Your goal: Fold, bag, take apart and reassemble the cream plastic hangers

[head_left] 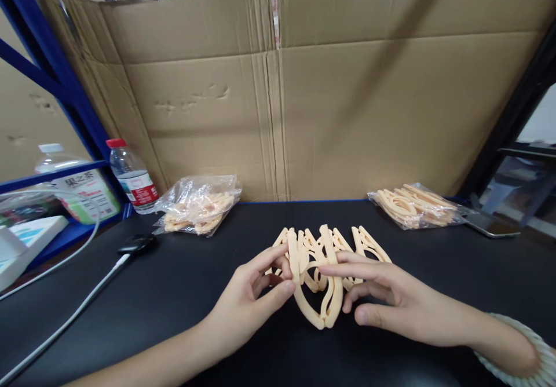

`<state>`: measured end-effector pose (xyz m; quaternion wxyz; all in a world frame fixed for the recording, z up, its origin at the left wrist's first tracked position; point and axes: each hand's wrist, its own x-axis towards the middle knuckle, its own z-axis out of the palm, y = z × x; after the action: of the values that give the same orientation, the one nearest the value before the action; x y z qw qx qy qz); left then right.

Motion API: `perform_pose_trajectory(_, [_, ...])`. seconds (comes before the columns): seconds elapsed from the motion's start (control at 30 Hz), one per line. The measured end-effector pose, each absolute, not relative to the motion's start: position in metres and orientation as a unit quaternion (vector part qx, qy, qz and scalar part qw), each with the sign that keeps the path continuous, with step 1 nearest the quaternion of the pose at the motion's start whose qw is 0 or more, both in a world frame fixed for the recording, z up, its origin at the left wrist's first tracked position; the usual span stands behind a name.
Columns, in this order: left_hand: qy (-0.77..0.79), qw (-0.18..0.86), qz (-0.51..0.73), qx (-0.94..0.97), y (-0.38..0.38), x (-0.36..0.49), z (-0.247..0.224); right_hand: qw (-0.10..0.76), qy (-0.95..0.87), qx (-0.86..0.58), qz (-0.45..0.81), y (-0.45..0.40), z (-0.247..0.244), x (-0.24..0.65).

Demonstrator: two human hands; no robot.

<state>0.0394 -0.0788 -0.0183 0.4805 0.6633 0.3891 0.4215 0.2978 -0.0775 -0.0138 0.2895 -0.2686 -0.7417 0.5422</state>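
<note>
A beige folding clothes hanger (333, 301) stands folded up in a narrow V on the black table in front of me. My left hand (256, 285) pinches its left arm between thumb and fingers. My right hand (386, 294) is open, its fingers stretched toward the hanger's right arm and the index fingertip touching it. The thumb of that hand stays apart from the hanger. Behind it lie several more beige folding hangers (374, 248), partly hidden by my hands and the front hanger.
Clear plastic bags of hangers lie at the back left (197, 207) and back right (417, 206). Beside the right bag rests a phone (493, 223). At left are a red-capped bottle (136, 178), a black device (138, 244) and its white cable (72, 311). Cardboard (369, 103) walls the back.
</note>
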Motion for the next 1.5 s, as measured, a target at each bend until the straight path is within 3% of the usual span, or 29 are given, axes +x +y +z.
perform_pose_trajectory(0.3, [0.332, 0.48, 0.425, 0.692, -0.083, 0.04, -0.016, 0.293, -0.752, -0.243, 0.539, -0.077, -0.016, 0.298])
perform_pose_trajectory(1.07, [0.416, 0.476, 0.406, 0.66, -0.082, 0.046, -0.019, 0.21, -0.844, -0.26, 0.418, -0.083, -0.003, 0.294])
perform_pose_trajectory(1.5, [0.408, 0.52, 0.411, 0.628, -0.082, 0.049, -0.022, 0.201, -0.844, -0.247, 0.432, -0.089, -0.003, 0.286])
